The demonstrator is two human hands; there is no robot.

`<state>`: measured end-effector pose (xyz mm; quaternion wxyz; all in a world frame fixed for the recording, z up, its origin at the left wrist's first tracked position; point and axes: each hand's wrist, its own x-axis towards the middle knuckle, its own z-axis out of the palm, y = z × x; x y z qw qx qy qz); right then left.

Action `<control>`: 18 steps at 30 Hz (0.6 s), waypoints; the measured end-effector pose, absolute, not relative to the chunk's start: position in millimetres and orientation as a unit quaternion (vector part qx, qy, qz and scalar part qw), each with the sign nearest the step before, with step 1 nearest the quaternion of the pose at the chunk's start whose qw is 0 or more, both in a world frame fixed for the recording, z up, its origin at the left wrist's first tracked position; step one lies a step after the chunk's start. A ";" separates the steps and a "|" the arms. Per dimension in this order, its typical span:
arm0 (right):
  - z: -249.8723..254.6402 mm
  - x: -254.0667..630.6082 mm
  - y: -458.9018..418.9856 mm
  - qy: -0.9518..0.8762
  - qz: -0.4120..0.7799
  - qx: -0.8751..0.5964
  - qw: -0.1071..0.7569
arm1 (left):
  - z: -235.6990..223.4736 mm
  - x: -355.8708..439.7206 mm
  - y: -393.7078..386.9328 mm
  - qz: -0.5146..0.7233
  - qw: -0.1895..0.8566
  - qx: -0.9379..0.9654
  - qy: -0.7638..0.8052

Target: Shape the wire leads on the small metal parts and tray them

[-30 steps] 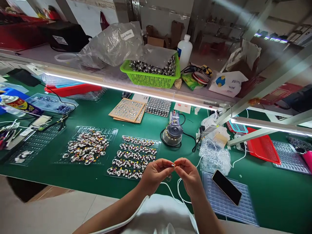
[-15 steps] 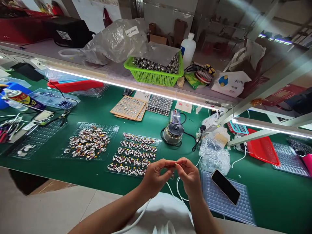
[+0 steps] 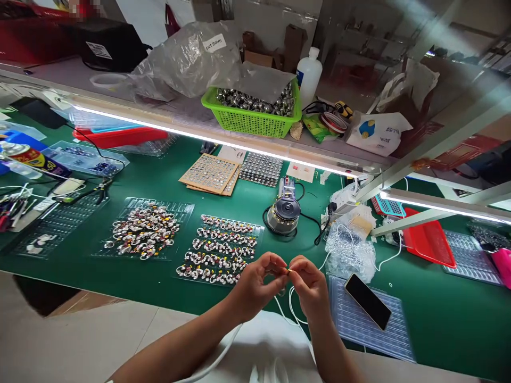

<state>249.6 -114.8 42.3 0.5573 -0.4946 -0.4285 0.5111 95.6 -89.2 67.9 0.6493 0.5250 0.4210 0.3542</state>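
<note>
My left hand (image 3: 258, 284) and my right hand (image 3: 309, 287) meet fingertip to fingertip above the front of the green table. Between them they pinch a tiny part with a yellow bit (image 3: 288, 272); most of it is hidden by the fingers. A faint pale loop hangs just below the fingertips. Left of my hands, rows of small white-wired parts (image 3: 219, 248) with yellow and red bits lie on a clear tray. Farther left, a loose heap of similar parts (image 3: 146, 231) covers another clear tray.
Behind my hands stands a round grey device (image 3: 284, 215) with a cable. A black phone (image 3: 368, 301) rests on stacked clear trays (image 3: 339, 319) at the right. Pliers (image 3: 102, 190) lie at the left. A lit shelf above bears a green basket (image 3: 255, 126) of metal balls.
My left index finger has lifted a little, widening the gap above the thumb. Both hands stay together at the small part. The camera view has shifted slightly.
</note>
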 end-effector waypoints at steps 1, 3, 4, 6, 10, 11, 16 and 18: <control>42.6 249.0 -115.1 -0.431 0.505 -0.498 0.558 | 68.4 94.9 -88.7 0.354 0.655 0.520 0.418; 43.1 247.7 -116.2 -0.437 0.493 -0.506 0.556 | 69.3 94.0 -87.8 0.360 0.658 0.515 0.415; 43.5 247.0 -116.9 -0.444 0.483 -0.512 0.555 | 69.5 93.7 -87.5 0.363 0.655 0.516 0.415; 44.1 245.8 -118.5 -0.462 0.452 -0.525 0.554 | 69.2 93.6 -87.2 0.370 0.647 0.521 0.417; 43.4 243.9 -120.7 -0.487 0.400 -0.543 0.555 | 65.6 93.8 -87.1 0.373 0.630 0.531 0.426; 42.7 243.6 -120.9 -0.488 0.396 -0.546 0.554 | 64.6 93.8 -87.1 0.370 0.627 0.534 0.430; 40.1 242.5 -120.2 -0.479 0.416 -0.544 0.549 | 64.3 93.6 -87.8 0.353 0.632 0.537 0.433; 40.4 242.4 -119.3 -0.468 0.450 -0.530 0.546 | 66.8 94.2 -88.2 0.352 0.654 0.519 0.424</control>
